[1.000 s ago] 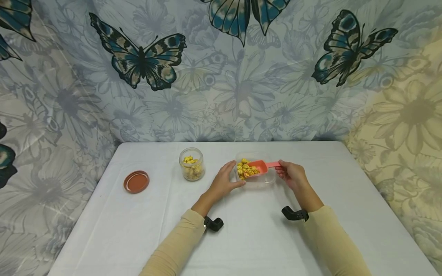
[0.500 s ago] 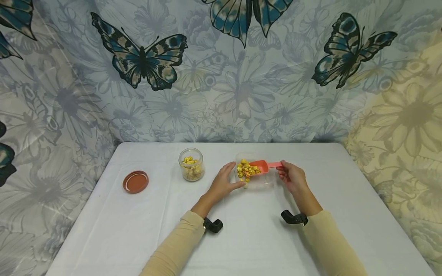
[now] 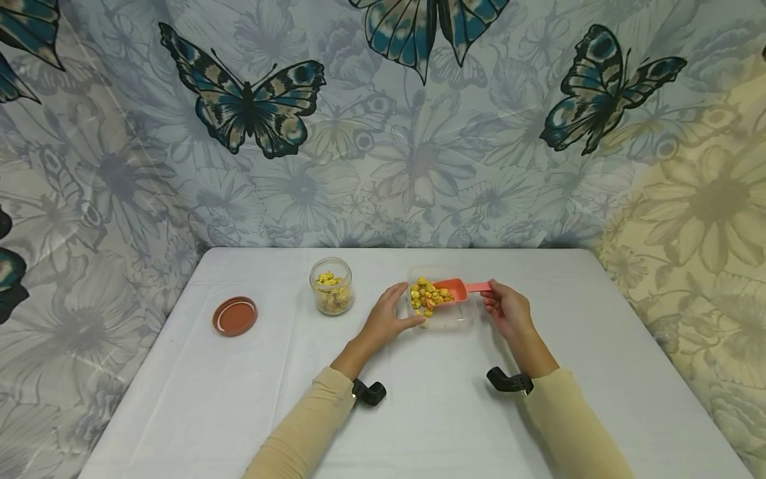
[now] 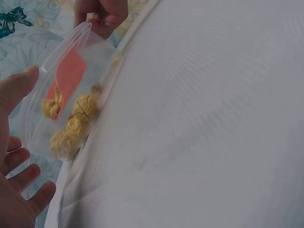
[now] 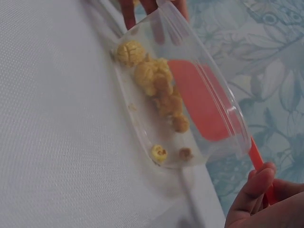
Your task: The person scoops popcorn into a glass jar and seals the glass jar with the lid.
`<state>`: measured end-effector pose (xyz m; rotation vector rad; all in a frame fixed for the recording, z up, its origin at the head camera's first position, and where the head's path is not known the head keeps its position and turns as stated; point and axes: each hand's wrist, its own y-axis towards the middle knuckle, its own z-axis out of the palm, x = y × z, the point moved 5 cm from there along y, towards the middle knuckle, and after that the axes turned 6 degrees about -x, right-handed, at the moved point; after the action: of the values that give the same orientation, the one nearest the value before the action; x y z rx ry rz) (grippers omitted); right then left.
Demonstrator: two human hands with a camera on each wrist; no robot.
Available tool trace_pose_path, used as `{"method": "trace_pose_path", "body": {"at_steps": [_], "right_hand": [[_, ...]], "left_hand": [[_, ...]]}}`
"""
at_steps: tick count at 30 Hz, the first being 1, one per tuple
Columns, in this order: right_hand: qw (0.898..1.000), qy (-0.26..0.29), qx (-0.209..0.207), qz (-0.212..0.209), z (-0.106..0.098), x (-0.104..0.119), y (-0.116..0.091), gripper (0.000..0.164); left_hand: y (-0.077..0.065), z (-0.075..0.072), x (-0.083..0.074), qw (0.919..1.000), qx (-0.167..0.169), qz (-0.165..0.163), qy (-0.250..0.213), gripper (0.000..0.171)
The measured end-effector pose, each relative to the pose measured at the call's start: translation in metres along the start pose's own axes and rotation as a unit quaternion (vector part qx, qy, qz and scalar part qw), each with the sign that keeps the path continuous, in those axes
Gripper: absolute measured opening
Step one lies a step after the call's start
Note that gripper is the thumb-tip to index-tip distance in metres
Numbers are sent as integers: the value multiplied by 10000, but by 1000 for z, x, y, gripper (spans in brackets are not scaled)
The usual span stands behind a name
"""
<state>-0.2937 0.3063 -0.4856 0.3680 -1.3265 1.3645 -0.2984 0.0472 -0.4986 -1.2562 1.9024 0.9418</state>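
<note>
Yellow popcorn lies in a clear plastic container, with one small piece near its end in the right wrist view. A red scoop reaches down into the container, its bowl against the popcorn. My right hand pinches the scoop's handle beyond the rim. At the container's left end is my left hand, fingers spread and thumb at the rim. Left of that hand stands an uncapped glass jar, partly filled with popcorn.
A round reddish-brown lid rests on the left part of the white-covered table. Behind the table's far edge hangs a butterfly-printed cloth. Each wrist wears a black camera mount.
My right hand and the scoop have shifted slightly to the right. A few popcorn pieces show lower in the container, by the left thumb. My left hand stays at the container's end.
</note>
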Motion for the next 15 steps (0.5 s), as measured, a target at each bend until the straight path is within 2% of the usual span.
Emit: {"method": "trace_pose_path", "body": {"at_steps": [15], "right_hand": [[9998, 150, -111, -51, 1, 1, -4, 23]], "left_hand": [[1, -1, 2, 9999, 71, 71, 79, 82]]}}
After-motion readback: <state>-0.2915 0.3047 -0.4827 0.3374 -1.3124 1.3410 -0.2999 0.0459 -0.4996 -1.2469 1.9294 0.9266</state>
